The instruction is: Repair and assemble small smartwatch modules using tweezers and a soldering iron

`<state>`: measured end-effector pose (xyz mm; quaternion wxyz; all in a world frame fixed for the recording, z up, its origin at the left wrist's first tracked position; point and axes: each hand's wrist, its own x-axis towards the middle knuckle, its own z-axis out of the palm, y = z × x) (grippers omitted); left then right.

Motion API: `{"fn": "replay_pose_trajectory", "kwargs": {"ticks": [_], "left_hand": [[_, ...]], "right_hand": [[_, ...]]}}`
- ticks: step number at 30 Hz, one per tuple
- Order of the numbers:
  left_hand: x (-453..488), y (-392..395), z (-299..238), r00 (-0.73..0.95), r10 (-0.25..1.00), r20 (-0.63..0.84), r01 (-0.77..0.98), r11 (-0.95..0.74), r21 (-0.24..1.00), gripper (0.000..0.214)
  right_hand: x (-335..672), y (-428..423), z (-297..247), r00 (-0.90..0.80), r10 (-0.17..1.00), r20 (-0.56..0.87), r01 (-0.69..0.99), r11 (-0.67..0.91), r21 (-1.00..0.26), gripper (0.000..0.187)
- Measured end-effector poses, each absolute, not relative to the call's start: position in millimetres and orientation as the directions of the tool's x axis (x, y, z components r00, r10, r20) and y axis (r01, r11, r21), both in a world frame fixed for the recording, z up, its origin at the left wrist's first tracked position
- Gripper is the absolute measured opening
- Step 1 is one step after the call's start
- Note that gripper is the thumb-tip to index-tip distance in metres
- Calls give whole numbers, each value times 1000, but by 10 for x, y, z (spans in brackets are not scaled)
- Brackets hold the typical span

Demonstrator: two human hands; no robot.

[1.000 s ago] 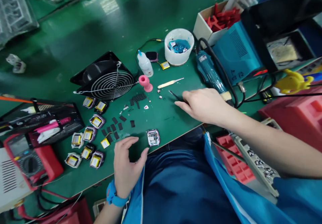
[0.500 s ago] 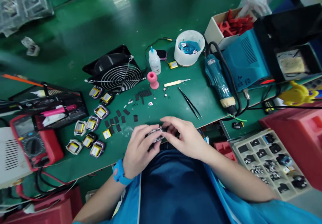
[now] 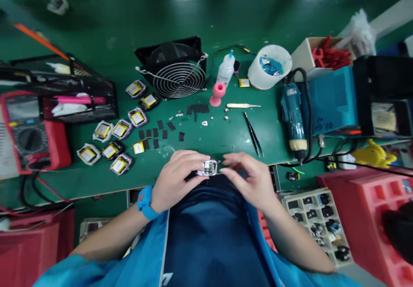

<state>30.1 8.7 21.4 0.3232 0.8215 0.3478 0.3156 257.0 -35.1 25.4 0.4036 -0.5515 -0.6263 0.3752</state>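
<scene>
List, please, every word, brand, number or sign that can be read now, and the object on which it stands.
No text can be read with certainty.
Blue station: dark marks, too blurred.
Teal tool: pale label, too blurred.
Red multimeter: dial markings, too small.
Opened device in left hand: any print, too small.

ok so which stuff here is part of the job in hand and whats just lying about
Part of it:
small open case, held in the left hand; right hand close beside it
Probably also black tweezers and cases with batteries

Likely just lying about:
yellow figure
box of red pieces
multimeter
</scene>
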Motion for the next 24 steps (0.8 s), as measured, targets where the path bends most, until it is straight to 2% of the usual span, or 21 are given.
{"fn": "replay_pose_trajectory", "kwargs": {"ticks": [2, 4, 6, 8, 10, 13, 16, 19, 21, 24], "left_hand": [[234, 110, 185, 573, 785, 234, 433, -533, 728, 13], [158, 122, 170, 583, 791, 184, 479, -518, 709, 18], [85, 117, 166, 595, 789, 157, 498, -514, 698, 20], [21, 96, 167, 601, 786, 147, 507, -517, 690, 22], [-30, 67, 167, 590, 793, 152, 513, -514, 687, 25], [-76, 25, 158, 559, 810, 178, 527, -513, 678, 24], [-74, 11, 143, 558, 803, 212, 544, -546, 637, 8], [-18, 39, 131, 585, 775, 241, 540, -594, 596, 19], [48, 79, 126, 613, 750, 248, 517, -618, 592, 17], [162, 150, 128, 651, 718, 244, 477, -638, 605, 6]], "right_hand": [[2748, -214, 280, -53, 975, 218, 678, 195, -709, 13], [2923, -59, 267, -38, 956, 291, 850, 184, -493, 17], [3063, 81, 221, -35, 955, 296, 934, 137, -329, 24], [3154, 181, 168, -53, 964, 260, 966, 115, -230, 28], [3200, 233, 136, -95, 973, 209, 973, 135, -185, 26], [3202, 242, 155, -178, 968, 177, 958, 212, -193, 22], [3159, 236, 233, -294, 942, 162, 925, 323, -200, 20], [3113, 325, 314, -421, 900, 108, 886, 434, -165, 22], [3092, 462, 353, -425, 899, 105, 892, 436, -124, 22], [3053, 724, 398, -348, 935, 77, 937, 349, -3, 18]]}}
